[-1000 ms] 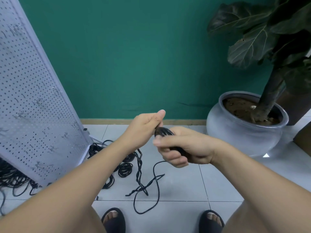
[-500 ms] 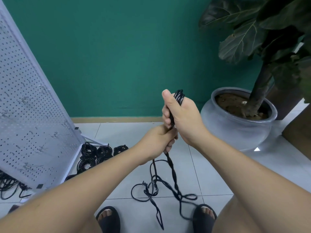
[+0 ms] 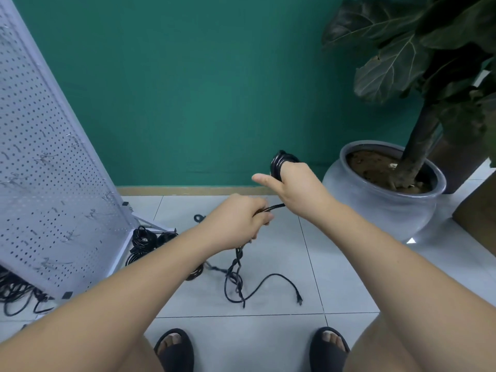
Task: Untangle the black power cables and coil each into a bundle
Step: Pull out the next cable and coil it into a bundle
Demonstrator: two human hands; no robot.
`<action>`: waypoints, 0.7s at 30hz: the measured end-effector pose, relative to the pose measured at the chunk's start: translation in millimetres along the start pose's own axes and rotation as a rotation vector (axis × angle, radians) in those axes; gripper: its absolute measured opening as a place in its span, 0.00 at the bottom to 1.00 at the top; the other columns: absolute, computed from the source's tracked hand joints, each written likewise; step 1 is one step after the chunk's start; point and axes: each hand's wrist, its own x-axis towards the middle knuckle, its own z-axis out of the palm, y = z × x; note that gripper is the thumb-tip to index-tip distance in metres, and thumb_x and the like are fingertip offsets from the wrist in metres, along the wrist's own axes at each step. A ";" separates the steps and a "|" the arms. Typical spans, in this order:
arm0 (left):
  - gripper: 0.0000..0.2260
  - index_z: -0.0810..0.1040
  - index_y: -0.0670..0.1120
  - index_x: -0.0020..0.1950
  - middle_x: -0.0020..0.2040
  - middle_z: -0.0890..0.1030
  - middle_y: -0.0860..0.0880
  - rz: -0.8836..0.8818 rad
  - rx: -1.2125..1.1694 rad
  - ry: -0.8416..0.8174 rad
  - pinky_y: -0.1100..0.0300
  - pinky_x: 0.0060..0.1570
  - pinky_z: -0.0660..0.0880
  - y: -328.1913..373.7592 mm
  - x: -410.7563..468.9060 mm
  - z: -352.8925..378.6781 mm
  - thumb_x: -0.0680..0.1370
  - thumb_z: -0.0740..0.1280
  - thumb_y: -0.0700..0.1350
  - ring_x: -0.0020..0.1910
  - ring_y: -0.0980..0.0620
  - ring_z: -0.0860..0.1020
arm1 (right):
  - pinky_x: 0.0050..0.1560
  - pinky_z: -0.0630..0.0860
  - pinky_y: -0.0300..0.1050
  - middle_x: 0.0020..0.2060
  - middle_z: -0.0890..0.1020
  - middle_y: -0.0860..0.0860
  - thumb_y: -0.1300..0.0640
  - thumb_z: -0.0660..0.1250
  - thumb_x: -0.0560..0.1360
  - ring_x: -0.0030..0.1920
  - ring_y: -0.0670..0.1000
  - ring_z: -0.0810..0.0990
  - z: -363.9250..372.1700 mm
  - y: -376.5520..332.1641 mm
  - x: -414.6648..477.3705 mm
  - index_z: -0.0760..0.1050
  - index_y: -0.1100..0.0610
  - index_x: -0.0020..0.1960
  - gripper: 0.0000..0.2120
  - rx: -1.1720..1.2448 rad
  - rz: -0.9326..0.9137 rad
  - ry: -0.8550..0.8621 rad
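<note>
Green wall (image 3: 214,89) behind, pale tiled floor (image 3: 349,277) below. Grips a half-wound coil (image 3: 279,162) of black power cable in the right hand (image 3: 298,189); clasps the feeding strand (image 3: 275,206) in the left hand (image 3: 236,224). Trails twisted onto mid-floor, plug (image 3: 298,299) free. Best: shake out twists before each loop.

Glossy pale floor tiles (image 3: 281,259); a perforated white metal pegboard (image 3: 48,183); a smooth glazed grey ceramic plant pot (image 3: 375,210); matt black rubbery-looking power cable (image 3: 236,277); a matt green wall (image 3: 201,89).

Tiled floor (image 3: 335,264) bears loose cable (image 3: 276,275), coiled bundles (image 3: 145,237) and plant pot (image 3: 375,210).
</note>
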 end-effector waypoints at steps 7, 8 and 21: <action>0.05 0.85 0.56 0.50 0.42 0.85 0.56 0.218 0.230 0.193 0.51 0.44 0.79 -26.6 -4.9 -24.2 0.79 0.69 0.49 0.41 0.51 0.79 | 0.34 0.73 0.45 0.29 0.78 0.53 0.24 0.48 0.82 0.27 0.54 0.75 10.9 -7.3 -17.1 0.74 0.59 0.39 0.40 0.127 0.226 -0.529; 0.05 0.85 0.55 0.50 0.42 0.84 0.56 0.268 0.233 0.195 0.50 0.46 0.78 -29.8 -5.1 -27.3 0.79 0.70 0.47 0.43 0.51 0.79 | 0.33 0.72 0.45 0.30 0.77 0.54 0.21 0.46 0.80 0.27 0.54 0.74 11.1 -8.8 -20.7 0.74 0.58 0.41 0.42 0.271 0.273 -0.627; 0.05 0.89 0.55 0.48 0.37 0.85 0.58 0.088 -0.113 0.218 0.63 0.43 0.78 -48.5 -10.9 -45.6 0.76 0.80 0.45 0.36 0.59 0.84 | 0.34 0.69 0.45 0.31 0.74 0.52 0.32 0.68 0.81 0.29 0.53 0.71 0.1 -2.6 -39.0 0.71 0.54 0.39 0.26 0.370 0.239 -0.767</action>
